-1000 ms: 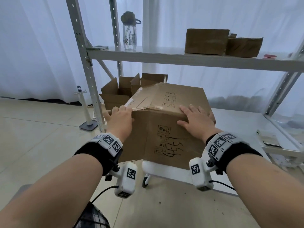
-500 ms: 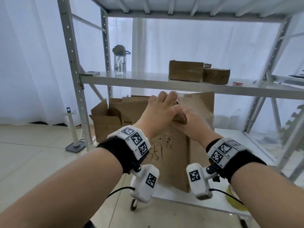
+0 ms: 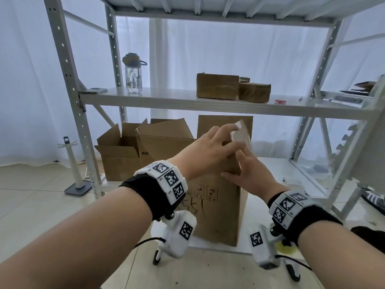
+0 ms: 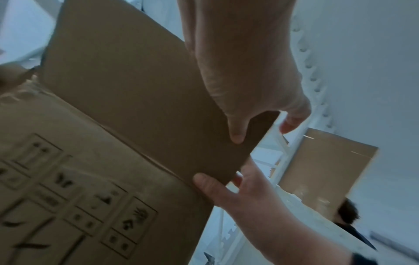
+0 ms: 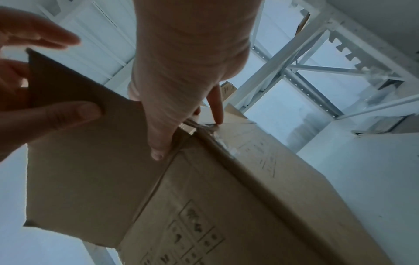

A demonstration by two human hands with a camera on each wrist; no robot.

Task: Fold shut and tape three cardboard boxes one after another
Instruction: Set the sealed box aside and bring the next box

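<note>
I have the tall cardboard box [image 3: 216, 205] standing on end on the low shelf [image 3: 270, 163] straight ahead of me, its long axis vertical, so its open top is up at my fingertips. My left hand [image 3: 208, 151] reaches across the near flap [image 4: 158, 100] and pinches its free edge, thumb on the outer face and fingers curled over to the far side. My right hand [image 3: 248, 174] sits just below and to the right of that grip, thumb against the fold line at the flap's corner, fingers hooked round the box's right edge, so it too is closed on cardboard. The flap stands roughly upright, hinged along the box's top edge beneath my left hand, and the opening lies beyond it, away from me. I judge the coming fold goes forward and down over that hinge, and my left hand, higher on the flap, is placed to drive it while the right steadies the corner. Two more open boxes [image 3: 125, 155] wait off to my left.
</note>
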